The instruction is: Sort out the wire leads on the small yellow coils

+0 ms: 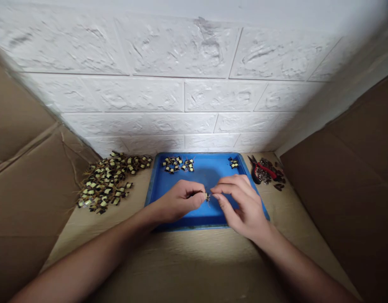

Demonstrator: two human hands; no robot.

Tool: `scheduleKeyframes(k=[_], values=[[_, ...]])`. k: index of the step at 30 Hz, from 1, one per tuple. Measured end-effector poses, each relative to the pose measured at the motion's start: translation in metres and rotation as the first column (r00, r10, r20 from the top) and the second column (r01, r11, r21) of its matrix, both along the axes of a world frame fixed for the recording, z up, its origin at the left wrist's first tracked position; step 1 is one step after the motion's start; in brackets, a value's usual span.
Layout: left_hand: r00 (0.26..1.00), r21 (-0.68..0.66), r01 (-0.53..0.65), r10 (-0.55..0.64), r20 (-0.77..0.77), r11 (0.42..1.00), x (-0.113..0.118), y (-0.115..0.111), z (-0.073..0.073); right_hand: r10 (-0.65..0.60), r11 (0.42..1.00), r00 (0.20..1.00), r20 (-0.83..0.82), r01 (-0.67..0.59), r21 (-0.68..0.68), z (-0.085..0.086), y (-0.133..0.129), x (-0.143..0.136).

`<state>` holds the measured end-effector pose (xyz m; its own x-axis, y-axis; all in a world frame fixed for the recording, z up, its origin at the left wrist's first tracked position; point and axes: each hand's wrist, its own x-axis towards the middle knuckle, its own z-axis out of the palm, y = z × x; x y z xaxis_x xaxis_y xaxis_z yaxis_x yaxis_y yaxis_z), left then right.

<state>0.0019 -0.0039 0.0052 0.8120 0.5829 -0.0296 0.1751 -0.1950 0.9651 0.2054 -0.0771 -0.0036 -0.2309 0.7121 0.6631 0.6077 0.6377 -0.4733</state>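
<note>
Pinching small component (207,196) between fingertips of left hand (177,201) and right hand (241,202), both curled closed on it, meeting over middle of blue tray (162,185); loose pile of parts (107,183) left of tray, red-handled pliers (262,169) right

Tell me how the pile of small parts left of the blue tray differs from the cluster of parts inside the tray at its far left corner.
The pile is far larger, with many dozens of parts; the cluster holds only a handful. The pile lies on the cardboard surface outside the blue tray; the cluster sits on the tray floor near its far rim. The pile spreads wide and heaped; the cluster is compact. Both appear to be the same small black-and-yellow parts.
</note>
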Motion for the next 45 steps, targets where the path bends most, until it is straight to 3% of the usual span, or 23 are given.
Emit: scheduleKeyframes(k=[13, 18, 22, 25, 28, 30, 32, 45], values=[[1.000, 0.010, 0.023, -0.023, -0.020, 1.000, 0.001, 0.000, -0.004, 0.008, 0.993, 0.979, 0.204, -0.032, 0.112, 0.006, 0.001, 0.002], [0.998, 0.032, 0.025, -0.023, -0.060, 0.999, 0.001, -0.001, -0.007, 0.060, 0.998, 0.985, 0.161, -0.060, -0.005, 0.007, 0.000, 0.003], [0.998, 0.058, 0.002, 0.002, -0.063, 0.998, 0.001, -0.001, -0.008, 0.019, 0.982, 0.998, -0.055, -0.029, -0.187, 0.004, 0.001, -0.003], [0.999, 0.034, -0.011, 0.013, -0.042, 0.999, 0.002, -0.001, -0.006, -0.123, 0.917, 0.934, -0.334, -0.022, -0.399, 0.002, 0.004, -0.007], [0.999, -0.001, -0.029, 0.029, -0.033, 1.000, 0.003, -0.001, -0.002, -0.179, 0.763, 0.808, -0.561, -0.246, -0.598, 0.001, 0.007, -0.008], [0.999, -0.010, -0.037, 0.037, -0.037, 0.999, 0.003, -0.001, -0.001, -0.185, 0.636, 0.738, -0.649, -0.414, -0.651, 0.002, 0.010, -0.006], [0.998, -0.013, -0.040, 0.040, -0.038, 0.999, 0.002, -0.001, -0.001, -0.207, 0.565, 0.687, -0.697, -0.498, -0.658, 0.002, 0.011, -0.005], [1.000, -0.023, -0.012, 0.011, -0.017, 1.000, 0.001, -0.001, -0.002, -0.293, 0.499, 0.603, -0.742, -0.566, -0.657, -0.002, 0.012, -0.006]])
